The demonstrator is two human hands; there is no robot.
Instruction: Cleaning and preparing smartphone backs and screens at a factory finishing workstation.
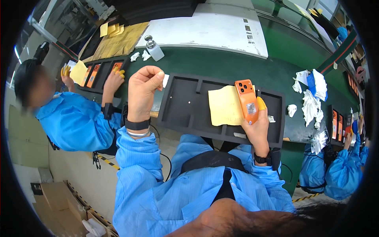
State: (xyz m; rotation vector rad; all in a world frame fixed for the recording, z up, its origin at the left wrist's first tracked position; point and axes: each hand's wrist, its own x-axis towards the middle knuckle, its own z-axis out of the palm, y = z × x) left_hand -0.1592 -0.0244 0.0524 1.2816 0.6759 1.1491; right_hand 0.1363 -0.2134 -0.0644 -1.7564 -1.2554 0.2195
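Note:
My right hand (257, 131) holds an orange smartphone (246, 98) upright, its back with several camera lenses facing up and a pale label low on it. A yellow finger cot covers one fingertip of that hand. Behind the phone, a creased yellow paper sheet (224, 106) lies over the black compartment tray (179, 103). Raised beside the tray's left end, my left hand (144, 91) is closed, with thumb and forefinger pressed together. Whatever may be between those fingertips is too small to make out.
A white pump bottle (154, 49) stands beyond the tray, next to crumpled tissues. More tissues and a blue-and-white pack (317, 85) lie on the green table (221, 63) at right. Co-workers in blue sit on both sides, near trays of orange phones. A white board (205, 31) lies at the back.

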